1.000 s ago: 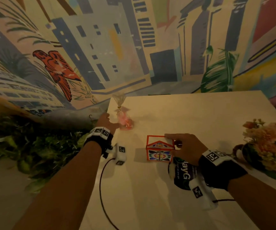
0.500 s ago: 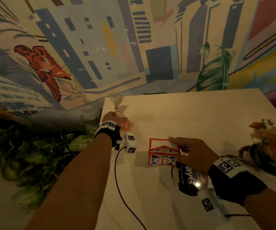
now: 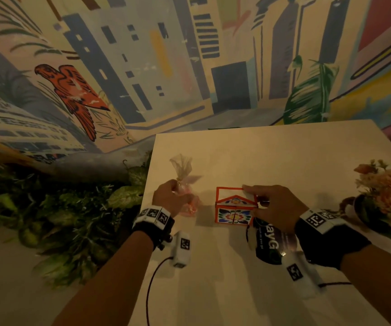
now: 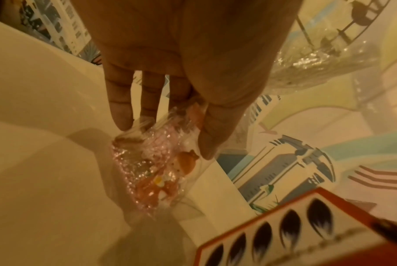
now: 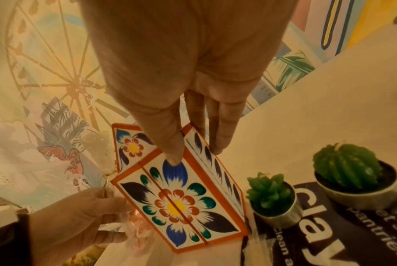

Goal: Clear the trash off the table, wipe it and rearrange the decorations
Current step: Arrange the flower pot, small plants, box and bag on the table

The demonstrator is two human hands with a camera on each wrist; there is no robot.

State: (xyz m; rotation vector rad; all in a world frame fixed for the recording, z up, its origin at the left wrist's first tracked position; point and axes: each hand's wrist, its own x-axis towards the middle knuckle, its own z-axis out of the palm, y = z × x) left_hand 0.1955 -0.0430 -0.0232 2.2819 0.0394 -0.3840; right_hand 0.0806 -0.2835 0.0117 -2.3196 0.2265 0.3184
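One cellophane favour bag (image 3: 185,196), pink inside with a tiny figure, twisted clear top, sits near the surface's (image 3: 272,156) left edge; my left hand (image 3: 168,200) pinches it; one house-shaped box (image 3: 234,208), orange-edged with painted flowers, stands just beside; my right hand (image 3: 274,208) pinches its roof; two cactus candles (image 5: 272,196); one flower pot (image 3: 382,196).
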